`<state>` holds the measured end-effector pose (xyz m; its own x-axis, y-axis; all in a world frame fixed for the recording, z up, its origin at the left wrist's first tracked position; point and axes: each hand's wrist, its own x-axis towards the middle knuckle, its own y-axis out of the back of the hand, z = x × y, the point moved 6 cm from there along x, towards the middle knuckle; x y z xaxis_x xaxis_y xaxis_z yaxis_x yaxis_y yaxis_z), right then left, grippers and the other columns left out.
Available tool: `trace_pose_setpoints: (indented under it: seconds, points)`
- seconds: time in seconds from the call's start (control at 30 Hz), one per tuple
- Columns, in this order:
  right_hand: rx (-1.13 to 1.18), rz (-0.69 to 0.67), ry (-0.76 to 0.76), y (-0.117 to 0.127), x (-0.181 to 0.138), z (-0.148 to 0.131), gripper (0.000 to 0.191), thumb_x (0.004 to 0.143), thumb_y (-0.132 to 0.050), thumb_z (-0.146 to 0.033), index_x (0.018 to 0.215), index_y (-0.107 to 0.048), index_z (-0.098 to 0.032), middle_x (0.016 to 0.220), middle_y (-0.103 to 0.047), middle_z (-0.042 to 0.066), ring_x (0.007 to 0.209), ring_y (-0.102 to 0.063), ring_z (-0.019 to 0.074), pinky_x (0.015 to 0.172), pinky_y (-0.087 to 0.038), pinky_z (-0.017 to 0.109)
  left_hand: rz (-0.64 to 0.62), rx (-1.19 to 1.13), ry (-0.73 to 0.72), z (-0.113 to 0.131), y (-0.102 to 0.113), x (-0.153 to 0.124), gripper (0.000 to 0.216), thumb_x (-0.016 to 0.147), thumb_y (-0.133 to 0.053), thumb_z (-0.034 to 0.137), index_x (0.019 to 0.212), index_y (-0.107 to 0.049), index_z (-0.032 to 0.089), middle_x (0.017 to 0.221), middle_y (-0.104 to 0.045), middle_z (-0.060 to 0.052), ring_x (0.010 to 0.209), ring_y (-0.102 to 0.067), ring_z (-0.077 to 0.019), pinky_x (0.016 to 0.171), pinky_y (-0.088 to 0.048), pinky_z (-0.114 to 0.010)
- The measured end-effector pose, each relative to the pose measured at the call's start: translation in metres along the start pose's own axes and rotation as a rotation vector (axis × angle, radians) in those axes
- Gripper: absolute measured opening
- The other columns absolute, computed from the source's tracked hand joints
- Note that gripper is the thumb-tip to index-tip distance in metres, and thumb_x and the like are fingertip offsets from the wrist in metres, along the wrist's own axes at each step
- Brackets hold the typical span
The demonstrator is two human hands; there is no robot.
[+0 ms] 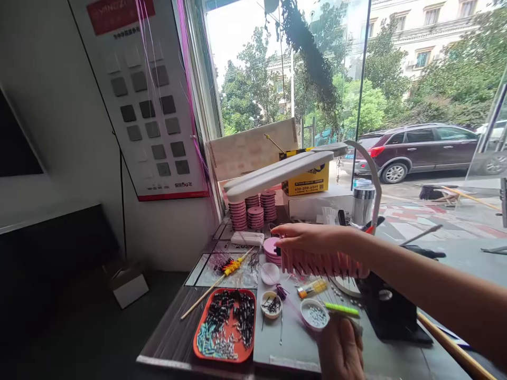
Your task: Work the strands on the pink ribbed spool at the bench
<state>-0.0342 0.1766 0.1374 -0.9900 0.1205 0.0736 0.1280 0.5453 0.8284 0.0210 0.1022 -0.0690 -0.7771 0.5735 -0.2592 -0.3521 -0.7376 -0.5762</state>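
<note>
My right hand (303, 238) reaches in from the right, above a row of pink discs (325, 265) on the bench. Its fingers stretch out to the left, close to the row's end; I cannot tell whether they touch it. Low in the view, my left hand (341, 348) is closed, its fingers bent together. What it may hold is hidden. Just beyond it lie a white cup of small silvery beads (316, 315) and a bright green stick (341, 309). A yellow-handled brush (312, 288) rests further back.
A red tray (195, 338) of small black and teal parts stands at the front left. Pink spools (238, 215) are stacked behind, under a white lamp (277, 177). A black stand (390, 309) and a long wooden rod (455, 343) are on the right.
</note>
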Motion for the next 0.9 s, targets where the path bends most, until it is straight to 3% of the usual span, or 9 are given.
trace_pose_setpoints:
  seconds: [0.2, 0.37, 0.53, 0.63, 0.8, 0.9]
  points:
    - [-0.018, 0.005, -0.048, -0.002, 0.003, 0.003, 0.047, 0.09, -0.047, -0.032, 0.129, -0.044, -0.005, 0.132, -0.047, 0.016, 0.119, -0.045, 0.0269, 0.102, -0.035, 0.04, -0.043, 0.06, 0.005, -0.003, 0.002, 0.002, 0.066, 0.038, -0.078, 0.069, 0.077, -0.068, 0.016, 0.072, -0.061, -0.002, 0.063, -0.055, -0.0103, 0.057, -0.049, -0.016]
    - [-0.035, 0.044, -0.063, -0.003, 0.006, 0.009, 0.047, 0.086, -0.052, -0.037, 0.125, -0.051, -0.012, 0.129, -0.05, 0.016, 0.119, -0.045, 0.0345, 0.101, -0.033, 0.051, -0.043, 0.064, -0.007, -0.003, 0.003, 0.001, 0.067, 0.039, -0.078, 0.069, 0.079, -0.067, 0.017, 0.073, -0.062, -0.002, 0.061, -0.056, -0.0103, 0.057, -0.05, -0.017]
    - [0.11, 0.005, -0.051, 0.007, 0.0, 0.0, 0.043, 0.09, -0.044, -0.033, 0.126, -0.05, -0.01, 0.133, -0.048, 0.01, 0.121, -0.044, 0.0235, 0.104, -0.033, 0.036, -0.055, 0.033, 0.022, 0.004, -0.004, 0.0, 0.072, 0.035, -0.077, 0.071, 0.079, -0.067, 0.016, 0.056, -0.054, 0.004, 0.046, -0.047, -0.0056, 0.045, -0.044, -0.015]
    - [0.222, -0.038, -0.06, 0.011, -0.007, -0.004, 0.045, 0.088, -0.042, -0.024, 0.128, -0.045, -0.005, 0.134, -0.046, 0.009, 0.122, -0.044, 0.0181, 0.104, -0.032, 0.029, -0.022, -0.055, 0.021, 0.005, -0.006, 0.001, 0.075, 0.028, -0.081, 0.067, 0.079, -0.066, 0.014, 0.062, -0.061, 0.0, 0.051, -0.055, -0.0088, 0.05, -0.05, -0.016]
    - [0.324, -0.11, -0.107, 0.01, -0.006, 0.004, 0.051, 0.083, -0.047, -0.02, 0.131, -0.042, -0.007, 0.131, -0.05, 0.011, 0.117, -0.049, 0.023, 0.101, -0.037, 0.037, 0.054, -0.091, 0.006, 0.005, -0.006, -0.003, 0.074, 0.027, -0.082, 0.066, 0.076, -0.065, 0.014, 0.065, -0.065, -0.002, 0.053, -0.057, -0.0088, 0.049, -0.05, -0.014]
    - [0.335, -0.158, -0.126, 0.008, -0.001, 0.01, 0.055, 0.081, -0.053, -0.021, 0.133, -0.041, -0.007, 0.133, -0.047, 0.01, 0.12, -0.045, 0.0223, 0.103, -0.034, 0.033, 0.125, -0.128, 0.009, 0.006, -0.005, -0.008, 0.077, 0.018, -0.082, 0.066, 0.073, -0.068, 0.014, 0.07, -0.066, -0.003, 0.059, -0.061, -0.0108, 0.051, -0.052, -0.014]
